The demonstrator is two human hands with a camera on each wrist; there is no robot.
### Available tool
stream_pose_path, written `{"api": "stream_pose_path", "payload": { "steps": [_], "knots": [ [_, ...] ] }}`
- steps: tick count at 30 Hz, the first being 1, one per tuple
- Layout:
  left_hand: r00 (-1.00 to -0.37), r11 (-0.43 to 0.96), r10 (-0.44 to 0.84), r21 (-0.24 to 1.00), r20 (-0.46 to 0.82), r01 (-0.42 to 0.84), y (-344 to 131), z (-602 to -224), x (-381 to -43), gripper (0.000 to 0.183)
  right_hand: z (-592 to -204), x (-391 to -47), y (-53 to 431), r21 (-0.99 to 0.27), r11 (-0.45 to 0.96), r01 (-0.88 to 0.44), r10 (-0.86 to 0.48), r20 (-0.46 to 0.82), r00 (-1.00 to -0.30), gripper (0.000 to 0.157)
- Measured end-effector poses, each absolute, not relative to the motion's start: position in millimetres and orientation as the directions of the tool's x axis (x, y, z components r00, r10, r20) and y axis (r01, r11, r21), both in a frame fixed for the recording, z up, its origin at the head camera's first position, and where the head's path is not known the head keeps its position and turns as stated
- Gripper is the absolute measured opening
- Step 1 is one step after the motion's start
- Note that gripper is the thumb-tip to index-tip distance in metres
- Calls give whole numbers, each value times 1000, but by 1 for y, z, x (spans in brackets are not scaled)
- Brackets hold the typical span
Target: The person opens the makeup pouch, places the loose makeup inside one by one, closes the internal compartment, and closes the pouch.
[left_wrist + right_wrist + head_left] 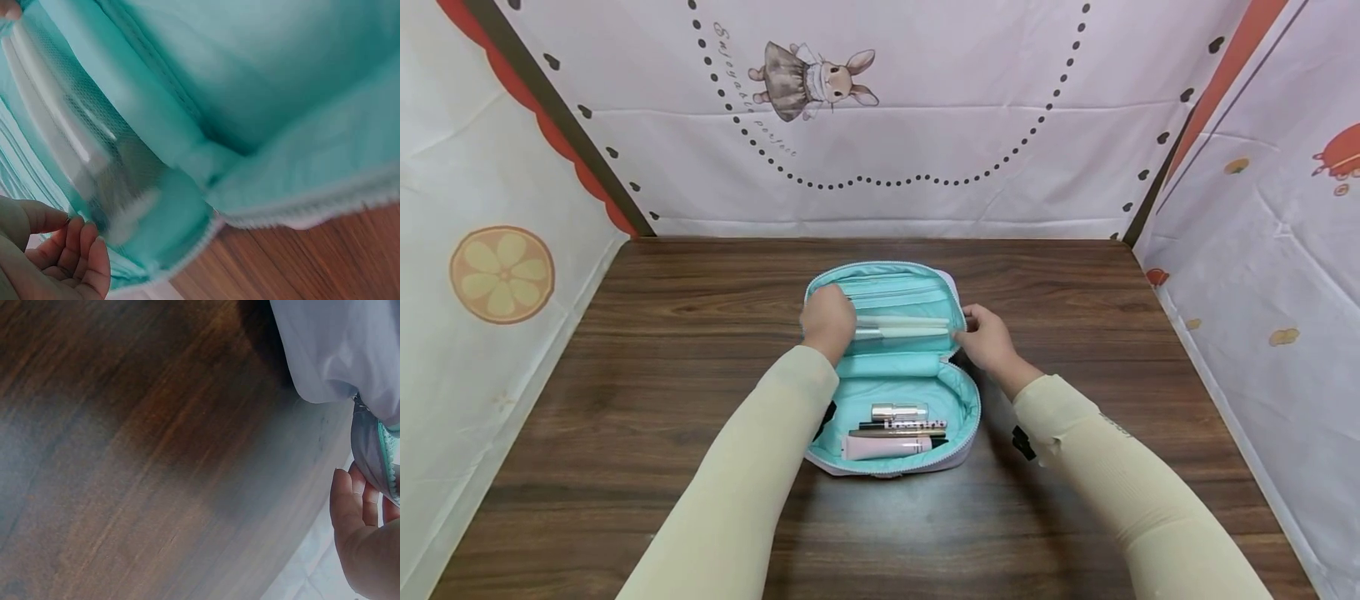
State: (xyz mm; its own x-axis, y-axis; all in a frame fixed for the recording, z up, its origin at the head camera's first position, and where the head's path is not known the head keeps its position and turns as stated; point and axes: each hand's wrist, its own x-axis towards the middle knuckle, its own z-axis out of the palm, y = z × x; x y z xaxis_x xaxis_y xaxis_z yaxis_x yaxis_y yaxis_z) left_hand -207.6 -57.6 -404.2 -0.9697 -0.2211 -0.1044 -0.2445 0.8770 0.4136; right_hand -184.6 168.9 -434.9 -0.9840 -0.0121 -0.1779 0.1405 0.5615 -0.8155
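A makeup bag [891, 367] lies unfolded on the table, with a turquoise lining and a pale lilac outside [337, 344]. Makeup brushes [913, 332] with pale handles sit behind the mesh pocket [81, 106] in its far half. At the left end of that pocket, my left hand [830, 319] pinches the pocket's edge between thumb and forefinger. My right hand [990, 340] grips the right rim of the far half, fingers outside and thumb over the edge. In the near half lie a pink tube [883, 447], slim pencils [902, 429] and a small clear-and-silver tube [898, 412].
The bag stands on a dark wood-grain table [700, 333]. Printed white cloth [940, 150] hangs behind the table's far edge and along both sides. A zip runs round the rim of each half of the bag.
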Motion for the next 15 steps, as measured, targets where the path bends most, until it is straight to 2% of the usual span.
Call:
{"api": "stream_pose_path", "payload": {
  "steps": [15],
  "knots": [
    [-942, 854, -300, 399, -148, -334, -84, -402, -205, 28, -435, -185, 169, -820, 551, 154, -11, -192, -981, 31]
  ]
}}
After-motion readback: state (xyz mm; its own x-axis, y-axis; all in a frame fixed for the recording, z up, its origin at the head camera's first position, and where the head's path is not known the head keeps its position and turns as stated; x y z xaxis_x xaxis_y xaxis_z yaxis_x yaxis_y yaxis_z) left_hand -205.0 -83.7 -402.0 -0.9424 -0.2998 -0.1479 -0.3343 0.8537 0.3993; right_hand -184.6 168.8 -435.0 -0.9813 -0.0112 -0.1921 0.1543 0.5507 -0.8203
